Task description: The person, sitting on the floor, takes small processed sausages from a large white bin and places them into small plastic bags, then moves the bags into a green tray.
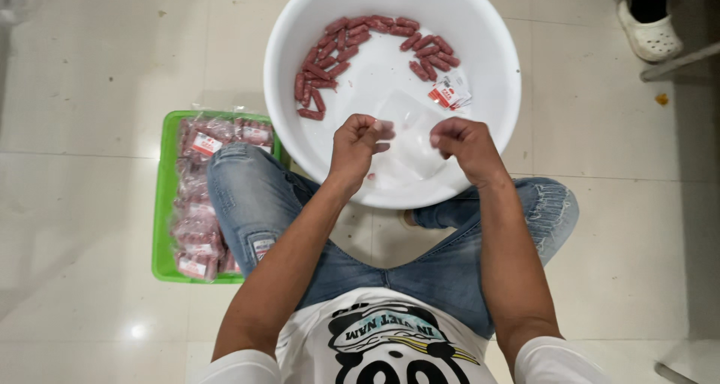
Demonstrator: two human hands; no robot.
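Observation:
A large white basin (480, 24) stands on the floor in front of my knees. Several small red sausages (330, 61) lie in an arc along its far side, with small red-and-white labels (450, 95) to their right. Over the basin's near part, my left hand (356, 148) and my right hand (465, 144) each pinch an edge of a clear plastic bag (409, 140) stretched between them. The bag looks empty.
A green tray (161, 204) at my left knee holds several sealed packs of red sausages (196, 204) with labels. Another person's white shoe (651, 35) stands at the top right beside a metal leg. The floor is pale tile.

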